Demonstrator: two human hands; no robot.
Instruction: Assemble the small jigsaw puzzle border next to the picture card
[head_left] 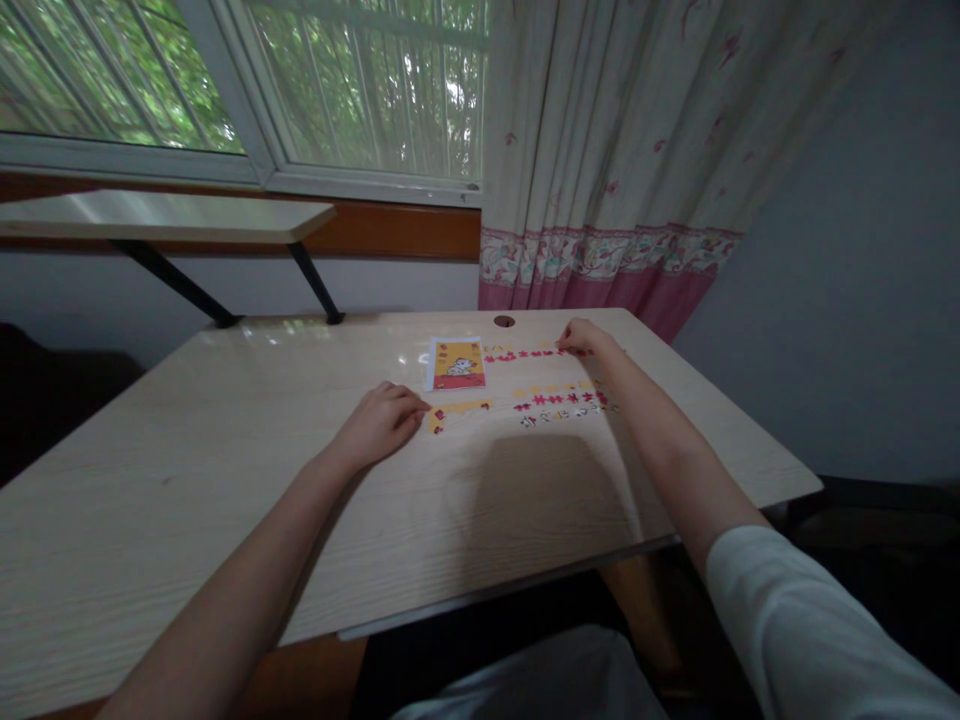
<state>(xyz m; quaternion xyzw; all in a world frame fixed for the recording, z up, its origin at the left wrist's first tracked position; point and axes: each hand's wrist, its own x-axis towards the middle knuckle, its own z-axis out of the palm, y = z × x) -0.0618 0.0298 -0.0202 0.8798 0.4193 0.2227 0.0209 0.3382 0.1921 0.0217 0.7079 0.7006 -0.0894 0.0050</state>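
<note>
- Nearest me, a pale sleeve [795, 590] covers the upper part of the right arm, and both forearms reach in over the wood-grain desk [225, 480].
- I see three short rows of small loose pieces right of centre: patterned pieces [528, 422] nearest, then red pieces [574, 398], then a yellow row.
- To their left lies a yellow strip [436, 421] with red marks, bent at its left end towards me.
- The left hand [382, 422] rests on the desk, fingers loosely curled, fingertips at that strip's left end.
- Just beyond the strip, a picture card [459, 364] lies flat, showing a white animal on yellow and red.
- From the card's right side, farther red pieces [512, 355] run in a row to the right hand [587, 336], whose fingertips point down, drawn together.
- At this size I cannot tell whether either hand grips a piece.
- Behind, I have a round hole [504, 321] in the desk, a raised shelf [172, 212], a floral curtain [600, 150] and a window [360, 90].
</note>
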